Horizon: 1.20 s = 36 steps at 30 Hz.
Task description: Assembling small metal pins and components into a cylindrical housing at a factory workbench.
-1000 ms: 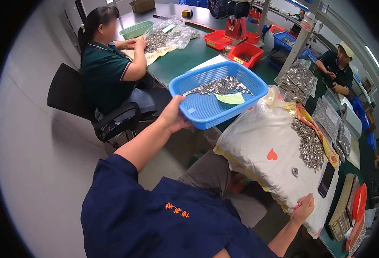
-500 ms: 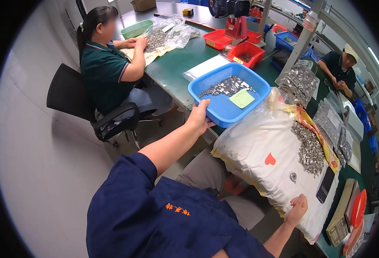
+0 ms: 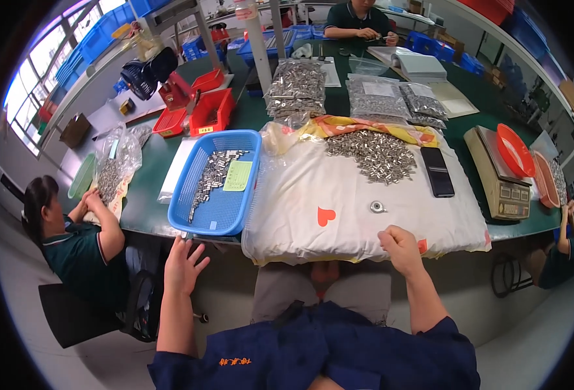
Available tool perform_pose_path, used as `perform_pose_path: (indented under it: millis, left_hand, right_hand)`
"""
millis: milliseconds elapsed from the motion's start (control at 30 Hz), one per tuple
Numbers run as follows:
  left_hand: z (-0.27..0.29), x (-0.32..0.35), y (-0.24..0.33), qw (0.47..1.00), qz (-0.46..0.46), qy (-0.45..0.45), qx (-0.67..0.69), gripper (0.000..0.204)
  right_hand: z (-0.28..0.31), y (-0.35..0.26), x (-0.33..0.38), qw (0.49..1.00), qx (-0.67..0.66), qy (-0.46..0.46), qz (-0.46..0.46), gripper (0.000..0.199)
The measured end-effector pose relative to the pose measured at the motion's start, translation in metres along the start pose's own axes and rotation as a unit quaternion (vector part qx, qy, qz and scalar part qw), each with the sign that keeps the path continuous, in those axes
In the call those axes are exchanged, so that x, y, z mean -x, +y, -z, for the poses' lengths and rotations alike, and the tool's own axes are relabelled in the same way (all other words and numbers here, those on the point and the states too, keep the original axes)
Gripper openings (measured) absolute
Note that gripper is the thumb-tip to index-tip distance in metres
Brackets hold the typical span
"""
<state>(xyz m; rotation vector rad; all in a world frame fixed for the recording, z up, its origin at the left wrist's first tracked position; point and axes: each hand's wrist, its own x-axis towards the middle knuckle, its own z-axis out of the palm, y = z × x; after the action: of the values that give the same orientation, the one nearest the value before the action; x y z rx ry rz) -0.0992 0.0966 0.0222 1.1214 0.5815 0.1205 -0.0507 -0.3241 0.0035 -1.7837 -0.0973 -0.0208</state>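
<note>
My left hand [image 3: 184, 268] is just in front of the blue plastic basket [image 3: 181, 224], fingers spread and no longer around its rim. Inside the basket lie a pile of small metal parts [image 3: 214, 174] and a pale green paper slip [image 3: 237, 176]. My right hand [image 3: 400, 248] is closed at the front of the white padded cloth [image 3: 287, 224]; whatever is between its fingers, if anything, is hidden. Beyond it on the cloth are a small round metal piece [image 3: 377, 207], a heap of short silvery metal pieces [image 3: 378, 156] and a black phone [image 3: 437, 171].
Bags of metal parts [image 3: 296, 88] stand behind the cloth. At right is a scale [image 3: 498, 172] with a red tray [image 3: 516, 151]. Red bins [image 3: 212, 110] sit behind the basket. A co-worker [image 3: 72, 234] sits at left; others are at the far side and right.
The view has swung to the right. My left hand has let go of the blue basket, which now rests left of the cloth. My right hand stays closed near the cloth's front.
</note>
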Motion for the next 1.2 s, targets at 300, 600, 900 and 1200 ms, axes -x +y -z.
perform_pose_path:
  millis: [300,600,900,1200]
  left_hand:
    - [0.018,0.049,-0.061,0.985,0.007,-0.002,-0.171,0.059]
    - [0.012,0.068,-0.091,0.957,0.027,-0.105,-0.267,0.061]
    - [0.028,0.074,-0.111,0.978,0.038,-0.090,-0.182,0.066]
    - [0.034,0.081,-0.109,0.953,-0.007,-0.117,-0.281,0.060]
  right_hand:
    - [-0.033,-0.139,-0.073,0.963,-0.069,-0.243,0.094,0.068]
    - [-0.112,-0.199,-0.074,0.934,0.105,-0.084,0.331,0.071]
    - [-0.168,-0.233,-0.072,0.929,-0.085,-0.265,0.242,0.056]
    - [-0.192,-0.250,-0.055,0.905,-0.186,-0.316,0.217,0.049]
